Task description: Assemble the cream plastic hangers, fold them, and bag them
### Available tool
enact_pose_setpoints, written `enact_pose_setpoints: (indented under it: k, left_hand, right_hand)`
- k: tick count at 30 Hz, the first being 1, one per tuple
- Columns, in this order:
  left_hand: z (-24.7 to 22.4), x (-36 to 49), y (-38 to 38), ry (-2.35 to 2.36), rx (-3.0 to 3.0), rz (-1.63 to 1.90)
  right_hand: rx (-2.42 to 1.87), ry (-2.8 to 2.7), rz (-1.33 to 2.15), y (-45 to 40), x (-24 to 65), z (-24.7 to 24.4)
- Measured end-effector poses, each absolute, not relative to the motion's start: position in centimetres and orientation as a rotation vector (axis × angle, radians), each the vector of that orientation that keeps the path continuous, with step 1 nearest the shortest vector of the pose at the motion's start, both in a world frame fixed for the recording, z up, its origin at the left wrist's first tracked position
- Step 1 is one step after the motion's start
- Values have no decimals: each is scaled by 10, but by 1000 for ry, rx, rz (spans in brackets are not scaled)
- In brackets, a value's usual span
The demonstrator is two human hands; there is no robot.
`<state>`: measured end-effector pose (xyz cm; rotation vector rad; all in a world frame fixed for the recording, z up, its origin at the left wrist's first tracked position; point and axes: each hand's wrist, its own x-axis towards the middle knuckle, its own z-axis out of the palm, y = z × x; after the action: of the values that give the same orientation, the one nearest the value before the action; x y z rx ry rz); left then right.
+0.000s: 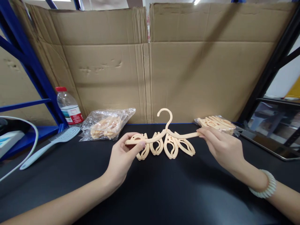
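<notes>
A cream plastic clothes hanger (166, 131) is held up in front of me with its hook pointing upward. Its left arm is pinched between the thumb and fingers of my left hand (123, 156). At the other end, my right hand (223, 147) grips the tip of the right arm, a light beaded-looking band round the wrist. Below and behind the hanger are several cream leaf-shaped clips (170, 147); whether they hang from it or lie on the table I cannot tell.
Clear bags of cream pieces lie at the back left (106, 126) and back right (217, 123). On the left are a red-capped bottle (70, 107), a pale blue hairbrush (50, 145) and a white cable (35, 142). Cardboard (211, 75) walls the black table's (164, 193) far side.
</notes>
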<state>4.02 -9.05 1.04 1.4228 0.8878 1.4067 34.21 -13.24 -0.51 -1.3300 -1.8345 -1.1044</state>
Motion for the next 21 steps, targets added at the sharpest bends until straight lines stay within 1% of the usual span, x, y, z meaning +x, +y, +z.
enact_pose_setpoints:
  k: [4, 12, 18, 21]
  left_hand:
    - [9, 40, -91, 888, 1413, 1417]
    - [5, 40, -90, 872, 1400, 1381]
    - [3, 39, -88, 841, 1400, 1375]
    - [2, 39, -88, 838, 1386, 1356]
  right_hand:
    - [-1290, -1853, -1011, -131, 339, -6]
    - [-1114, -1815, -646, -129, 335, -4]
    - [-1157, -1679, -76, -125, 336, -6]
    - [-1112, -1663, 96, -122, 339, -8]
